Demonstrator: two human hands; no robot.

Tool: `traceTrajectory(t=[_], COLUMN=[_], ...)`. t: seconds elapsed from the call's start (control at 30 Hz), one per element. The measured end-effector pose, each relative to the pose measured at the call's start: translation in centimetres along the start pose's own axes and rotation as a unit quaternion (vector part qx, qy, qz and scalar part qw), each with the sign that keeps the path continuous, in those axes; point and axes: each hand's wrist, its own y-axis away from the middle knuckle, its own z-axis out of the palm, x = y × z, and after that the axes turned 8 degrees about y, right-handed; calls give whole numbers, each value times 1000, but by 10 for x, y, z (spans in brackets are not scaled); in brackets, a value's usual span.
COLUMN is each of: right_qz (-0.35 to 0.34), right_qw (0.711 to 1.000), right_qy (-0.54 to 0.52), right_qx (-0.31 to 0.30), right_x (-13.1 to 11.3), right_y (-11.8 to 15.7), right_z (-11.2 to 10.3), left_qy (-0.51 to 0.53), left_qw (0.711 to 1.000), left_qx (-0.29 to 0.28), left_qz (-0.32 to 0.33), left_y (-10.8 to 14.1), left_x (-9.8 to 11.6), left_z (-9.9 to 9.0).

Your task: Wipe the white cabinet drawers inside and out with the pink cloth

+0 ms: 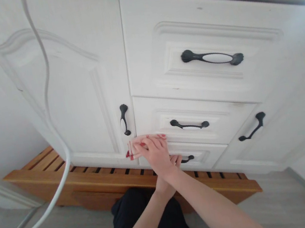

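My forearms cross in front of a white cabinet (151, 71). My right hand (157, 150) is closed on a pink and red patterned cloth (133, 150), pressing it to the cabinet front where the left door meets the lower drawers. Beneath my right wrist, my left hand (176, 160) reaches across to the bottom drawer, its fingers curled at the left end of the dark drawer handle (189, 158). Part of my left hand is hidden behind the right wrist. All the drawers and doors stand closed.
Dark handles with white inlays sit on the top drawer (213, 58), middle drawer (191, 126), left door (124, 121) and right door (253, 127). A slatted wooden bench (93, 179) runs along the cabinet's base. A white cable (46, 70) hangs at the left.
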Motion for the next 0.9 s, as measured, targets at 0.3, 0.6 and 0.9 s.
traceTrajectory(t=[0.3,0.6,0.9], right_qz=[-130,14,-10], right_qw=[981,958,979], right_qy=[143,286,193], right_qx=[-8,-32,-58], right_x=[75,234,162], right_y=[32,184,143], right_z=[-3,-92,-44], left_qy=[23,82,176], left_qw=[999,990,953], left_qx=[-44,-44,-39], left_qz=[3,-108,-242], left_y=[17,134,157], left_x=[-1,-26,-13], left_z=[-13,-17,1])
